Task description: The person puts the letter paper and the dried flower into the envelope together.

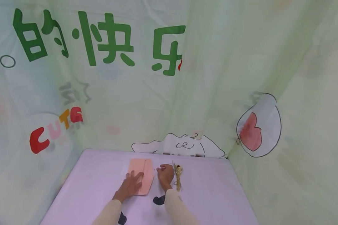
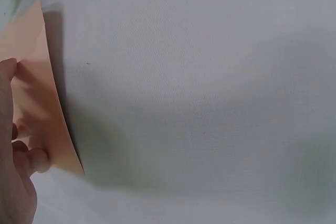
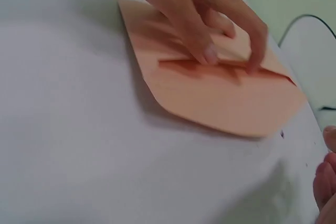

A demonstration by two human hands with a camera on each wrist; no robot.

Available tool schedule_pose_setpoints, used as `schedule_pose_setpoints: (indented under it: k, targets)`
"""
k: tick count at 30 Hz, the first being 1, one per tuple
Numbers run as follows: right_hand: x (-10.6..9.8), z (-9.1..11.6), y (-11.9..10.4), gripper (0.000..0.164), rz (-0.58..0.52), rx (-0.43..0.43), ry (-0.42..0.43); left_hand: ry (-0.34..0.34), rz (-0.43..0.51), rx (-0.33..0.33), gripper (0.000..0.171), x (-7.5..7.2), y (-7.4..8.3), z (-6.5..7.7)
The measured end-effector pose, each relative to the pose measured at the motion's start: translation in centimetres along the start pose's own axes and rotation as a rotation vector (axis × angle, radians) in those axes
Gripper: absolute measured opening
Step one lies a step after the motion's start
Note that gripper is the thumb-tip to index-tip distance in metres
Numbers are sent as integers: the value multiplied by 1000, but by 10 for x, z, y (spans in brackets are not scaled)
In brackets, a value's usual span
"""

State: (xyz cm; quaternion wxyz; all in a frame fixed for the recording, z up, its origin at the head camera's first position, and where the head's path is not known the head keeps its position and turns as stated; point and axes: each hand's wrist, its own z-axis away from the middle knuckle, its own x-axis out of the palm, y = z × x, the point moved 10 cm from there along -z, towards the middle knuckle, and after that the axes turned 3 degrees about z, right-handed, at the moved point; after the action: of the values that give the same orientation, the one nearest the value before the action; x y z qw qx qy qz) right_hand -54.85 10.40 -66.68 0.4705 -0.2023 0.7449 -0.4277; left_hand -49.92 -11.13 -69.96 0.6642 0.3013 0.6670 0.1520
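A pink paper envelope (image 1: 147,178) lies on the table with its opening edge running lengthwise. My left hand (image 1: 131,184) rests on it. In the right wrist view the left thumb and index finger (image 3: 257,43) are spread apart and touch the envelope (image 3: 226,103) along that edge. My right hand (image 1: 165,175) is just right of the envelope, its fingers loosely bent and nothing visible in them. Close beside that hand lies a small bunch of dried flowers (image 1: 178,170) with tied stems. Only a few right fingertips (image 3: 323,177) show at the right wrist view's edge.
The table (image 1: 214,187) has a pale lilac cover. Printed fabric curtains (image 1: 115,103) hang behind it and along both sides. Dark straps (image 1: 159,200) show near both wrists. Tiny dark specks (image 3: 282,134) lie on the table near the envelope.
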Motion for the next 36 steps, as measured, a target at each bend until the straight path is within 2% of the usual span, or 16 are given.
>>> schedule_pose_setpoints:
  k: [5,9,12,16,23,28,31,36]
  targets:
    - [-27,-18,14,24,36,51,51,6,24,17,39,-3,0,5]
    - [-49,-30,25,32,0,50,80,24,26,47,40,-5,0,6]
    - [-59,-35,41,36,-19,90,87,41,47,70,39,-7,-1,8]
    - [-66,-37,62,40,21,148,83,56,64,96,41,-4,-5,11]
    - [-76,-36,77,36,72,167,65,62,63,51,45,4,-16,8]
    - [-76,-34,85,32,127,173,38,33,91,22,43,-4,-5,10]
    - [-74,-34,89,29,155,171,26,30,88,34,42,-7,3,11]
    - [-74,-32,97,24,167,188,5,28,88,52,43,-3,6,10]
